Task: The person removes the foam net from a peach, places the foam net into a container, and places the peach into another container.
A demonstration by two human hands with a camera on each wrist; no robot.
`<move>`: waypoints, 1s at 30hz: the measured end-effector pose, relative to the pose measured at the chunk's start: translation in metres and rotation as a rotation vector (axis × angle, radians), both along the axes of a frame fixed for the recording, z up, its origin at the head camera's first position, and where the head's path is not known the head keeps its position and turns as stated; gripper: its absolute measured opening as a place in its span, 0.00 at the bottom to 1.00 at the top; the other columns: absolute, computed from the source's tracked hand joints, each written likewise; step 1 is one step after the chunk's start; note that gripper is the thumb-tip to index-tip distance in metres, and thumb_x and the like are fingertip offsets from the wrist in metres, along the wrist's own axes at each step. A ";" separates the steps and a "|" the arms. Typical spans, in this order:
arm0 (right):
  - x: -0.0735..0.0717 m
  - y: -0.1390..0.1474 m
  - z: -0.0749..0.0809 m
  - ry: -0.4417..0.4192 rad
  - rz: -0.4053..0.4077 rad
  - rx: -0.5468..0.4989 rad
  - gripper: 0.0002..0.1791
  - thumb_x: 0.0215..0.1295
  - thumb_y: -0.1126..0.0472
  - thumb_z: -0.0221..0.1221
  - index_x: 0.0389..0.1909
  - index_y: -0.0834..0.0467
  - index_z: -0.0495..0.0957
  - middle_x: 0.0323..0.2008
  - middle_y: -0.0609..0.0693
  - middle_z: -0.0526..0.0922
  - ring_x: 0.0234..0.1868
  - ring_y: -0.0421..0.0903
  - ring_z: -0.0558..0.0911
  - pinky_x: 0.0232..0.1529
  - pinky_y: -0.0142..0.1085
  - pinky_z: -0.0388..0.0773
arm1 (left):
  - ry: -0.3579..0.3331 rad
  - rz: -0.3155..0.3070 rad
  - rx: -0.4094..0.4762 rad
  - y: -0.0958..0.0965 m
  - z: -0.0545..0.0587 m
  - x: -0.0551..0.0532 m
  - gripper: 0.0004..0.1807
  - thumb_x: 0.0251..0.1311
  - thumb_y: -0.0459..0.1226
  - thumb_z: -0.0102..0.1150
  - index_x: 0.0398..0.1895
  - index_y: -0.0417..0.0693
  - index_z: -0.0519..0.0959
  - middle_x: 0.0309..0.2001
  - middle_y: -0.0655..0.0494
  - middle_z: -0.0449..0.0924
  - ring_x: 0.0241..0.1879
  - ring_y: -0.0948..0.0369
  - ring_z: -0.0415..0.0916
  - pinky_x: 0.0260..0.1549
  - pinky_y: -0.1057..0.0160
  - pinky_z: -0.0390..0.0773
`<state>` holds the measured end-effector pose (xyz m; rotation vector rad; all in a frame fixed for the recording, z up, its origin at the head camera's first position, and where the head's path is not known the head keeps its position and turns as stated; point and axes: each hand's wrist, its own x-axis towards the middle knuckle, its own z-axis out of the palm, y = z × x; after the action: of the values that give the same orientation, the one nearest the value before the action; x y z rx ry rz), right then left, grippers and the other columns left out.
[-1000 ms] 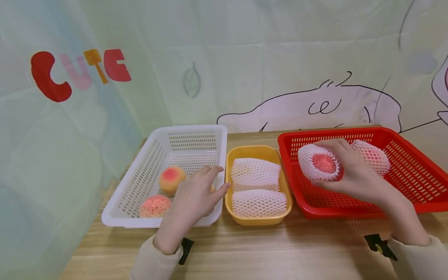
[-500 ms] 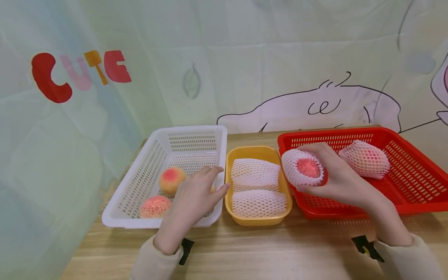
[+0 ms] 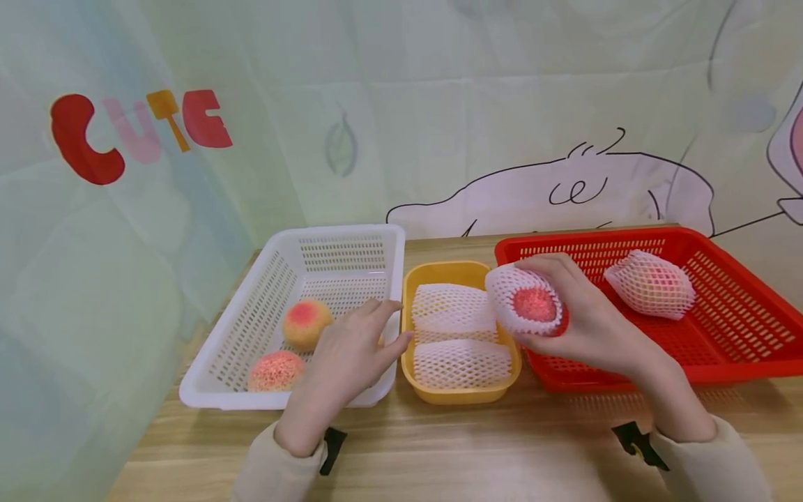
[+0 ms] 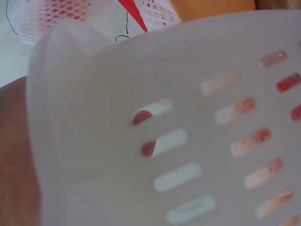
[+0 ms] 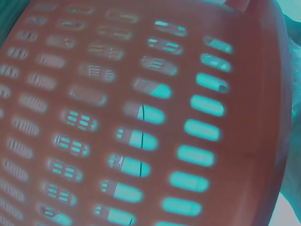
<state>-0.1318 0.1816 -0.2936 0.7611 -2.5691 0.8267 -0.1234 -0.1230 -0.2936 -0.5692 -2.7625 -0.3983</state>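
Observation:
My right hand (image 3: 580, 314) grips a red peach (image 3: 535, 303) in a white foam net (image 3: 502, 293), held above the left rim of the red basket (image 3: 602, 380). The red end of the peach shows through the net's opening. My left hand (image 3: 351, 348) hovers over the right part of the white basket (image 3: 216, 397), fingers and thumb spread apart. A sliver of another yellowish fruit shows between that thumb and fingers. A yellow peach (image 3: 307, 325) and a speckled pink peach (image 3: 276, 371) lie in the white basket, left of this hand.
Between the baskets stands a yellow tray (image 3: 461, 396) with two flat foam nets, one behind (image 3: 448, 307) and one in front (image 3: 463, 364). A netted peach (image 3: 652, 286) lies in the red basket. Slotted basket walls fill both wrist views. A printed curtain (image 3: 433, 139) hangs behind the wooden table (image 3: 439, 446).
My right hand has carried the netted peach left, from over the red basket's inside to its left rim near the yellow tray. The left hand has stayed almost still.

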 end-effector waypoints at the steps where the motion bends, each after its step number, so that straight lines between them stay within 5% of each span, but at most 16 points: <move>1: 0.000 -0.001 0.000 0.000 0.011 -0.012 0.52 0.37 0.56 0.78 0.65 0.40 0.61 0.59 0.41 0.68 0.56 0.35 0.69 0.46 0.36 0.81 | 0.008 -0.006 0.002 0.000 0.000 0.000 0.22 0.57 0.48 0.63 0.52 0.49 0.79 0.41 0.53 0.83 0.33 0.55 0.79 0.28 0.57 0.77; 14: 0.003 -0.021 -0.008 -0.150 0.190 -0.157 0.50 0.37 0.55 0.78 0.62 0.40 0.59 0.57 0.39 0.68 0.54 0.37 0.71 0.45 0.34 0.81 | 0.013 -0.026 0.020 0.002 0.000 0.001 0.21 0.58 0.48 0.63 0.52 0.49 0.79 0.42 0.53 0.83 0.33 0.57 0.78 0.27 0.59 0.77; 30: 0.003 -0.025 -0.011 -0.209 0.197 -0.244 0.50 0.39 0.59 0.77 0.63 0.41 0.58 0.57 0.39 0.68 0.54 0.39 0.72 0.45 0.35 0.81 | 0.042 -0.054 0.047 0.006 0.000 0.002 0.19 0.60 0.48 0.61 0.50 0.50 0.81 0.41 0.53 0.83 0.33 0.59 0.78 0.30 0.60 0.78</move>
<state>-0.1287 0.1566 -0.3046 0.9024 -2.5293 1.3185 -0.1218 -0.1165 -0.2936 -0.6341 -2.6949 -0.4565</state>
